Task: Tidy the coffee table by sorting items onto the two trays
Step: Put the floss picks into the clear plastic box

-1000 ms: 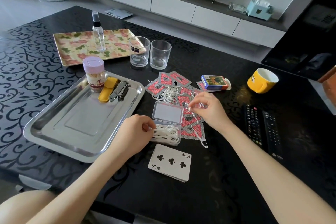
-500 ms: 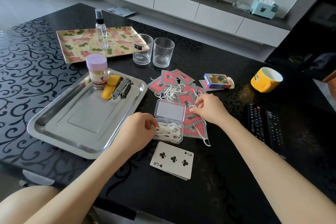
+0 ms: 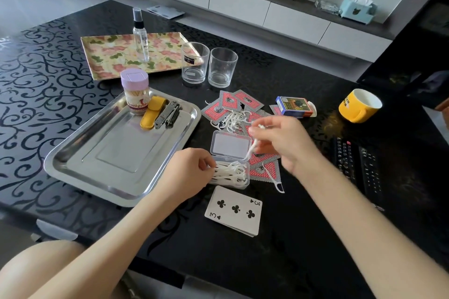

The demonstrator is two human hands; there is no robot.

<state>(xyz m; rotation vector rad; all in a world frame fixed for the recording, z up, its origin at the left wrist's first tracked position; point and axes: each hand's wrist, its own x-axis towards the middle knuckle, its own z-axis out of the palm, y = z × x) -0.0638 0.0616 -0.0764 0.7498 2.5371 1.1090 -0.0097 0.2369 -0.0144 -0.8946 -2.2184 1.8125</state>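
White floss picks (image 3: 229, 171) fill the clear plastic box (image 3: 244, 184) just beyond the face-up three of clubs (image 3: 234, 210), and the left hand (image 3: 187, 175) grips the box's left end with curled fingers. The right hand (image 3: 283, 144) hovers above the open lid, pinching a held pick (image 3: 252, 149) between thumb and fingertips. The steel tray (image 3: 97, 153) lies left, the floral tray (image 3: 109, 46) farthest.

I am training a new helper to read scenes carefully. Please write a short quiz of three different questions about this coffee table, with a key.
1. True or false: the spray bottle stands on the floral tray.
2. What does the right hand pinch? A) a floss pick B) a playing card C) a nail clipper
3. Fill in: the face-up card nearest the person is the three of ___.
Key: 1 true; 2 A; 3 clubs.
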